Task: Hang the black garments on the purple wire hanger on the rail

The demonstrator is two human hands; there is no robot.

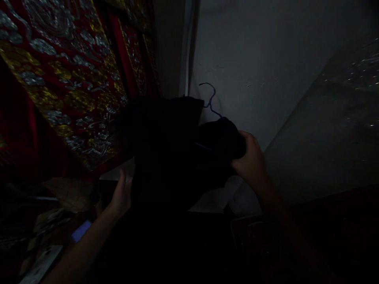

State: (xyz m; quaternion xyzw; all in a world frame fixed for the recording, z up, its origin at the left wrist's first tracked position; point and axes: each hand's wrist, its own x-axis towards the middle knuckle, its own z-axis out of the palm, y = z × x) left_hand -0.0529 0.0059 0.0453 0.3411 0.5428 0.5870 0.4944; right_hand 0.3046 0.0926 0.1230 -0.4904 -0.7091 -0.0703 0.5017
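A black garment (166, 157) hangs in front of me, so dark that its folds hardly show. From its neck rises the hook of a thin purple hanger (212, 98), and a short piece of the hanger's bar shows lower down in the opening. My right hand (250, 159) is closed on the garment's right shoulder, fingers behind the cloth. Against the left edge of the garment is my left hand (122, 195), thumb pointing up. Its other fingers are hidden, so I cannot see whether they grip the cloth.
At the left hangs red cloth with gold and silver sequin patterns (68, 79). A pale wall (251, 51) stands behind, and a translucent plastic sheet (331, 130) covers the right. At lower left are a small bluish lit rectangle (81, 231), a whitish flat object (43, 264) and dim clutter.
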